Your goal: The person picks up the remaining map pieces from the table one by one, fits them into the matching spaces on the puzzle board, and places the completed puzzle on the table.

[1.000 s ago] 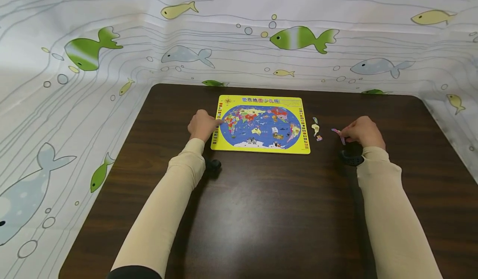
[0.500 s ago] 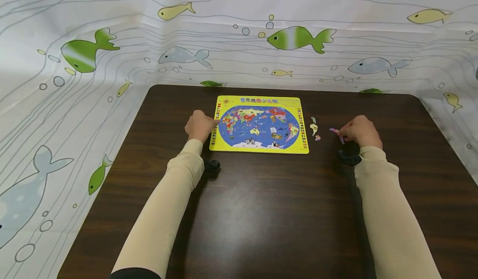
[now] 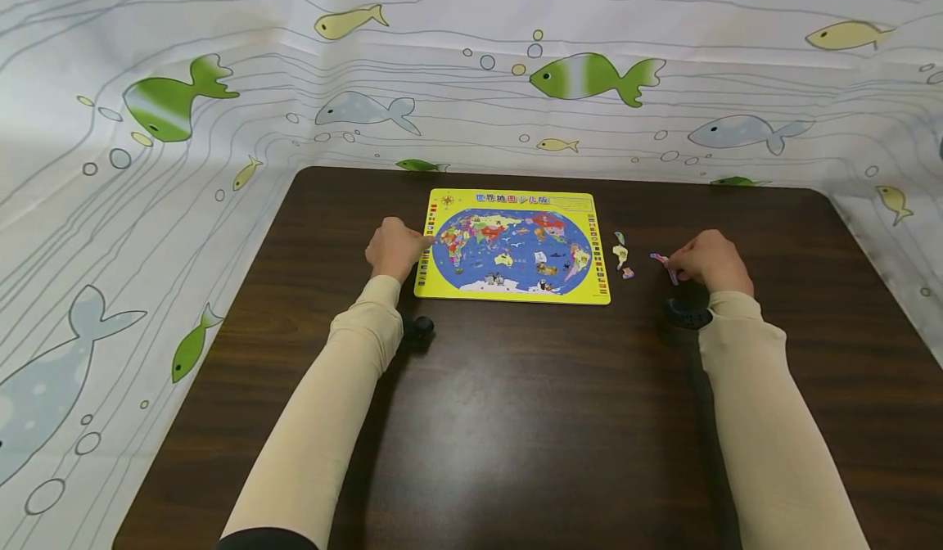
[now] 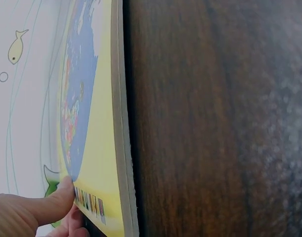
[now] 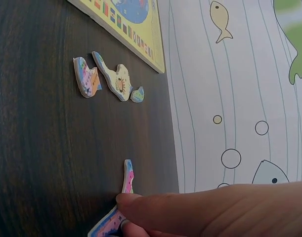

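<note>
Next to no movement since the earlier frame, half a second back: only a slight drift of the whole head view. White cloth printed with green, yellow and grey fish across the top and left of the frame. Below, filling most of the rest, a dark brown desk. Two cream sleeves reaching in from the bottom, left and right. Just above centre, lying on the desk, a yellow-bordered map board with a blue oval world map.

Left of the board, the left hand, pinching its left edge: thumb on the printed face, curled fingers at the rim. At centre right, the right hand, pinching a bent piece in pink and blue, partly covered by thumb and fingertips; cannot tell if raised or resting on the desk.

Between board and right hand, three loose bits: a pale piece, a pink-and-orange piece and a small green piece.

For good handling, as a judgement: pinch lightly near the bend, sparing the thin arms; turn with fingertips, clear of the loose bits; keep light left-thumb pressure against sliding.
</note>
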A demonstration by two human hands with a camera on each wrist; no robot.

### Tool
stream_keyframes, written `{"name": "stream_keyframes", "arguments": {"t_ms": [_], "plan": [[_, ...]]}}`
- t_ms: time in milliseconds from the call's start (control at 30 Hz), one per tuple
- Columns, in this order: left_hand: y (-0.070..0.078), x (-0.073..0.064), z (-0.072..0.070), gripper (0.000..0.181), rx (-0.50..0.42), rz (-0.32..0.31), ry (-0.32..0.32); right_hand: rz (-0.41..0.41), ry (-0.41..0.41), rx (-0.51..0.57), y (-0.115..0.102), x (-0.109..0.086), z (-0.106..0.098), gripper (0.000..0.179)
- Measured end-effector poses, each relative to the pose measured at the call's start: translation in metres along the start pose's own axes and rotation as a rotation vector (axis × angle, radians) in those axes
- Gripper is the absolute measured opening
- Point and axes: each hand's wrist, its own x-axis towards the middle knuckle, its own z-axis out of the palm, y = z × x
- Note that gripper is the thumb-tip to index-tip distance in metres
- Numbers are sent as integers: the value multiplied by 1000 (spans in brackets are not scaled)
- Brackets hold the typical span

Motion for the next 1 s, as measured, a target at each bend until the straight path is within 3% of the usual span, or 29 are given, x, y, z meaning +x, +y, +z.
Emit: {"name": "stream_keyframes", "arguments": {"t_ms": [1000], "plan": [[-3,1,1,33,1,31,11,-10,40,31,1,1,7,34]]}}
